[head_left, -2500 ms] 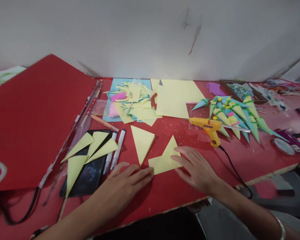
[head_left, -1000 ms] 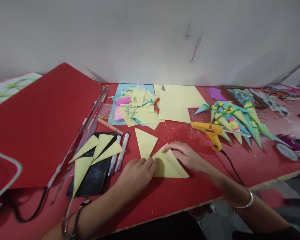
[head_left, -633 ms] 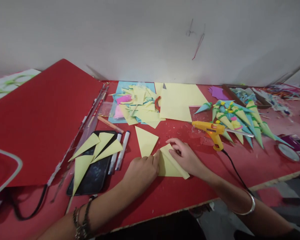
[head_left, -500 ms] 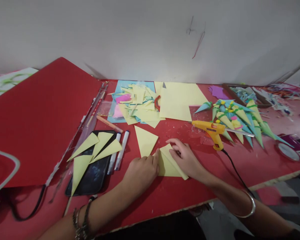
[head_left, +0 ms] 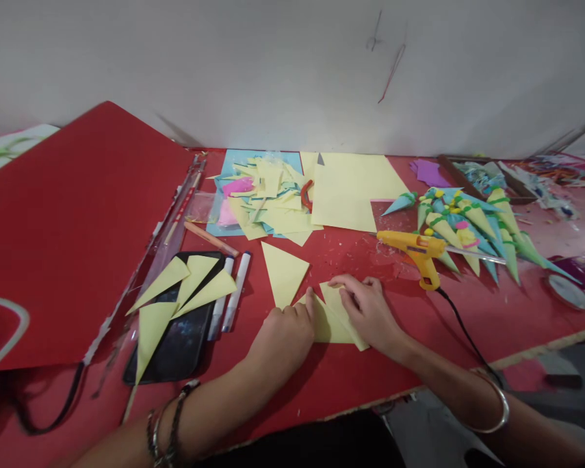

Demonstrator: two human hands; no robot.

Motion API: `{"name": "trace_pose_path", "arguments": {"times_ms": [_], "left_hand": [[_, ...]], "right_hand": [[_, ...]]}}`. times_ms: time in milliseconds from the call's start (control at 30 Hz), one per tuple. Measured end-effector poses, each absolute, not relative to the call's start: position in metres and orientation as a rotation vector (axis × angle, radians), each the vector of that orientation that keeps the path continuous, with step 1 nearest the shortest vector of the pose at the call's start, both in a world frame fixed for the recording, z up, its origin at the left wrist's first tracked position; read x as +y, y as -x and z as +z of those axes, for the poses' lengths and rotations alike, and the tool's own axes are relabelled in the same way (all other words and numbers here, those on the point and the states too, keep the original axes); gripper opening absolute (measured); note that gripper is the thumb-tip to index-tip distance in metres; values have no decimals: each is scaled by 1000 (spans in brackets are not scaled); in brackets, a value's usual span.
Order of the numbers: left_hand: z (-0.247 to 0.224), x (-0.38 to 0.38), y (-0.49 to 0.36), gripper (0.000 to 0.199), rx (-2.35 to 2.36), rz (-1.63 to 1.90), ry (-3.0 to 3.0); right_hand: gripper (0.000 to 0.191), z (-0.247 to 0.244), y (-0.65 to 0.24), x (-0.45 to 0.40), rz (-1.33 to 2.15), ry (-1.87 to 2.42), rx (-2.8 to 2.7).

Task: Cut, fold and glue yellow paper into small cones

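A pale yellow paper sheet [head_left: 330,328] lies on the red table in front of me. My left hand [head_left: 283,335] presses on its left part, index finger stretched along it and the other fingers curled. At its right side, my right hand [head_left: 370,315] grips a slanting yellow flap [head_left: 338,305] with bent fingers. Whether that flap is folded over or torn from the sheet I cannot tell. Just beyond my left hand lies a yellow paper triangle [head_left: 283,273].
Yellow paper cones [head_left: 153,331] rest on a dark phone [head_left: 188,351] beside two markers [head_left: 236,292]. To the right are a yellow glue gun [head_left: 422,253] with a cord and a pile of decorated cones [head_left: 468,227]. Paper scraps [head_left: 273,201] and a large sheet [head_left: 344,192] lie behind.
My right hand has shifted slightly right, and the flap's upper end now stands further from the left part of the sheet. My left hand keeps pressing. The camera view has shifted slightly.
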State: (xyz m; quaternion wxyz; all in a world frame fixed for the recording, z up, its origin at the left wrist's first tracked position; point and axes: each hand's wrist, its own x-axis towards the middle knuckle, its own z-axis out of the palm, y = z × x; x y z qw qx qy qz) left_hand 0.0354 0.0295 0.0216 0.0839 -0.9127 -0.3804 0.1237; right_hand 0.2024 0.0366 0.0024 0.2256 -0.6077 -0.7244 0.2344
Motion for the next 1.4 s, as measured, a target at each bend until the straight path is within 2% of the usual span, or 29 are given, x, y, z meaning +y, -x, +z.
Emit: {"name": "trace_pose_path", "arguments": {"times_ms": [167,300,400,733,1167,1400], "left_hand": [[22,29,-36,49,-1129,378,2705],[22,29,-36,51,-1103,390,2710],[22,29,-36,50,-1089,372,2715],[22,26,-35,49,-1124,286,2705],[21,27,-36,51,-1051,414,2663],[18,28,-37,49,-1101,362,2676]], "right_hand": [[23,5,-208,32,628,1769,-1936],[36,12,-210,21,772,1754,-1925],[30,12,-212,14,822,1764,-1921],[27,1,-212,-1,569,1813,-1957],[22,-6,-233,-10,336,1889,-1862],[19,25,-226,7,452,1709,-1829]]}}
